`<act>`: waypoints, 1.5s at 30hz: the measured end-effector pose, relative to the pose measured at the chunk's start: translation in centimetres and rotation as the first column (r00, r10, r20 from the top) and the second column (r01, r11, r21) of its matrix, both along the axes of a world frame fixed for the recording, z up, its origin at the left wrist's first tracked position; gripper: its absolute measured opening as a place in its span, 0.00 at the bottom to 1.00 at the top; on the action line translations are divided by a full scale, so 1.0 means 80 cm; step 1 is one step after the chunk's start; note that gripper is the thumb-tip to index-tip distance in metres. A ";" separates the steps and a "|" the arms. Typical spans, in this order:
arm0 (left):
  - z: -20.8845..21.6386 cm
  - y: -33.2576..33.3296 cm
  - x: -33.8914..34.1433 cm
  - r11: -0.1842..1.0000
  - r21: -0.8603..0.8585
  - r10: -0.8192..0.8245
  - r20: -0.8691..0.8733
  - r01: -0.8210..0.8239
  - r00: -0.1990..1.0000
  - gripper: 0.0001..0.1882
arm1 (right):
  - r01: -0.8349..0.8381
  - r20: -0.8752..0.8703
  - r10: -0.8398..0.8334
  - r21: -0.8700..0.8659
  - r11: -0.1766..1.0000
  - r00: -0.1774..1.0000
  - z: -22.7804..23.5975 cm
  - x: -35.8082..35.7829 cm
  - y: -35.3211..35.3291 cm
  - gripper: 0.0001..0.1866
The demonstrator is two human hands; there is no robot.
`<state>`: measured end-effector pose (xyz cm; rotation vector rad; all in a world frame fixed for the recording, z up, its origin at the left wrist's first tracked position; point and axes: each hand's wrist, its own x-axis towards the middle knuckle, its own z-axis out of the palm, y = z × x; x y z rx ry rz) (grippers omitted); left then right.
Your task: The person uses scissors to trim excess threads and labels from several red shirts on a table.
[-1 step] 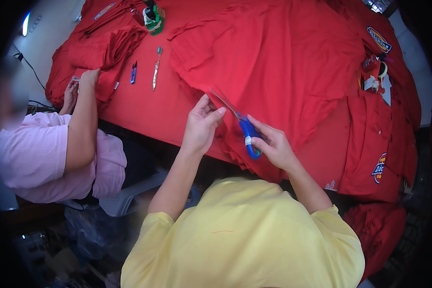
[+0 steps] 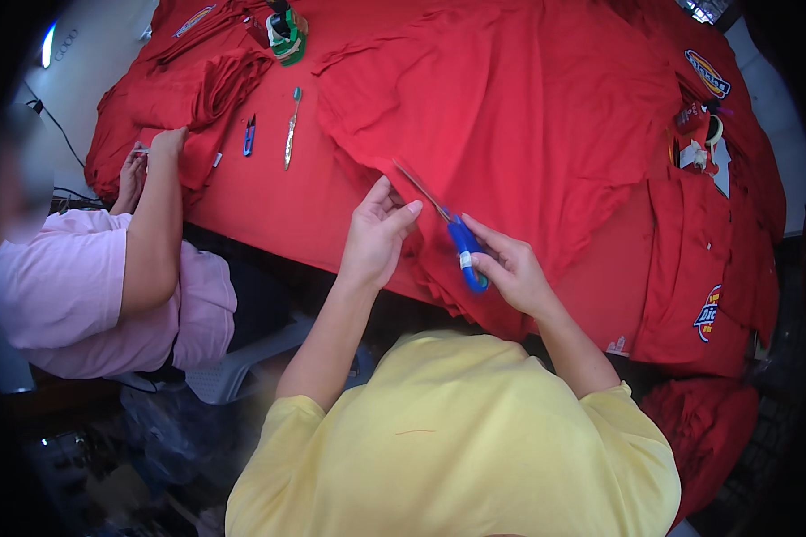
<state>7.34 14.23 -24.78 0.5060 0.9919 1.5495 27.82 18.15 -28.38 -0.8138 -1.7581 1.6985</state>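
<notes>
A large red garment (image 2: 528,116) lies spread over the red-covered table (image 2: 269,206). My right hand (image 2: 515,273) grips blue-handled scissors (image 2: 464,251), whose blades point up and left along the garment's near edge. My left hand (image 2: 376,237) is just left of the blades, with thumb and fingers pinching that same edge of the fabric. Both hands work at the table's front edge, a short gap between them.
A person in a pink top sits at the left, a hand (image 2: 161,148) on a pile of folded red cloth (image 2: 197,85). Small blue snips (image 2: 249,136), a long slim tool (image 2: 290,130) and a green object (image 2: 287,31) lie nearby. Red garments with patches (image 2: 698,268) are stacked at the right.
</notes>
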 end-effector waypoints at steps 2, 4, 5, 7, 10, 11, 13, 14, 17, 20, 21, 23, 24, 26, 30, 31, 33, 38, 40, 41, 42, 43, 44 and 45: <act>-0.001 -0.001 0.002 1.000 0.004 0.020 -0.013 -0.020 1.000 0.22 | -0.025 0.029 0.030 -0.166 0.986 0.999 0.013 0.003 0.004 0.25; -0.010 -0.002 0.000 1.000 -0.009 0.011 -0.012 -0.011 1.000 0.23 | -0.038 0.028 0.049 -0.296 0.955 0.998 0.023 0.004 0.006 0.25; -0.012 -0.003 -0.001 1.000 -0.017 0.006 -0.010 -0.006 1.000 0.23 | -0.053 -0.018 0.050 -0.355 0.933 0.999 0.025 0.006 0.008 0.25; -0.010 -0.005 0.004 0.999 -0.019 -0.025 0.007 0.025 1.000 0.24 | -0.085 -0.105 0.039 -0.473 0.877 0.994 0.027 0.011 0.011 0.27; -0.021 -0.020 0.029 0.985 -0.126 -0.115 0.065 0.122 0.991 0.27 | 0.145 -0.150 -0.168 -0.153 0.978 0.974 0.013 -0.007 0.011 0.30; -0.029 -0.028 0.039 0.972 -0.173 -0.148 0.089 0.161 0.985 0.28 | 0.164 -0.120 -0.189 -0.188 0.968 0.975 0.010 -0.012 0.015 0.33; -0.053 -0.038 0.055 0.944 -0.225 -0.212 0.149 0.242 0.966 0.27 | 0.213 -0.141 -0.261 -0.287 0.934 0.955 -0.006 -0.017 0.016 0.33; -0.059 -0.040 0.058 0.931 -0.251 -0.225 0.177 0.265 0.958 0.26 | 0.237 -0.149 -0.300 -0.335 0.912 0.942 -0.014 -0.018 0.015 0.33; -0.060 -0.034 0.042 0.979 -0.173 -0.075 0.206 0.112 0.976 0.18 | 0.227 -0.039 -0.241 -0.218 0.949 0.970 -0.020 -0.001 -0.011 0.34; -0.060 -0.013 -0.003 0.972 -0.225 0.132 0.274 -0.070 0.953 0.18 | 0.199 0.026 -0.198 -0.211 0.957 0.980 -0.019 0.022 -0.039 0.35; -0.068 -0.009 -0.019 0.972 -0.219 0.149 0.281 -0.088 0.948 0.19 | 0.201 0.044 -0.196 -0.210 0.957 0.980 -0.028 0.031 -0.045 0.35; -0.065 -0.002 -0.034 0.970 -0.227 0.148 0.261 -0.088 0.954 0.18 | 0.207 0.144 -0.186 -0.148 0.967 0.972 -0.028 0.045 -0.046 0.32; -0.062 -0.001 -0.033 0.964 -0.254 0.144 0.253 -0.078 0.957 0.17 | 0.223 0.188 -0.196 -0.134 0.966 0.962 -0.021 0.053 -0.043 0.31; -0.055 0.004 -0.033 0.952 -0.301 0.133 0.231 -0.059 0.964 0.15 | 0.255 0.266 -0.221 -0.100 0.962 0.938 -0.009 0.063 -0.033 0.29; -0.076 0.004 -0.041 0.966 -0.253 0.107 0.180 -0.059 0.978 0.12 | 0.314 0.185 -0.341 0.159 0.936 0.922 0.021 0.057 -0.016 0.31; -0.076 0.003 -0.042 0.971 -0.236 0.090 0.183 -0.045 0.979 0.11 | 0.307 0.162 -0.327 0.139 0.941 0.931 0.027 0.055 -0.014 0.31; -0.074 0.002 -0.042 0.977 -0.211 0.061 0.161 -0.026 0.985 0.12 | 0.272 0.143 -0.271 0.010 0.962 0.952 0.035 0.048 -0.019 0.31; -0.060 0.016 -0.045 0.980 -0.104 0.147 -0.212 -0.172 0.966 0.25 | 0.251 0.093 -0.247 -0.038 0.967 0.965 0.033 0.045 -0.033 0.31; -0.045 0.050 -0.098 0.962 0.041 0.266 -0.346 -0.269 0.900 0.31 | 0.339 0.031 -0.338 -0.023 0.940 0.941 0.036 0.053 -0.033 0.31; -0.032 0.075 -0.128 0.932 0.153 0.362 -0.300 -0.329 0.883 0.30 | 0.387 0.006 -0.386 -0.022 0.922 0.922 0.034 0.061 -0.034 0.32; -0.013 0.103 -0.159 0.877 0.267 0.452 -0.178 -0.399 0.874 0.26 | 0.422 0.008 -0.422 0.000 0.907 0.907 0.034 0.069 -0.034 0.31; 0.000 0.128 -0.207 0.892 0.308 0.406 -0.224 -0.331 0.886 0.23 | 0.447 0.020 -0.447 0.016 0.895 0.894 0.038 0.073 -0.037 0.31; 0.013 0.148 -0.238 0.929 0.256 0.332 -0.254 -0.267 0.909 0.24 | 0.475 0.031 -0.476 0.029 0.879 0.879 0.038 0.078 -0.039 0.31; 0.016 0.166 -0.258 0.965 0.143 0.255 -0.334 -0.219 0.907 0.26 | 0.518 0.051 -0.523 0.075 0.852 0.851 0.034 0.084 -0.044 0.30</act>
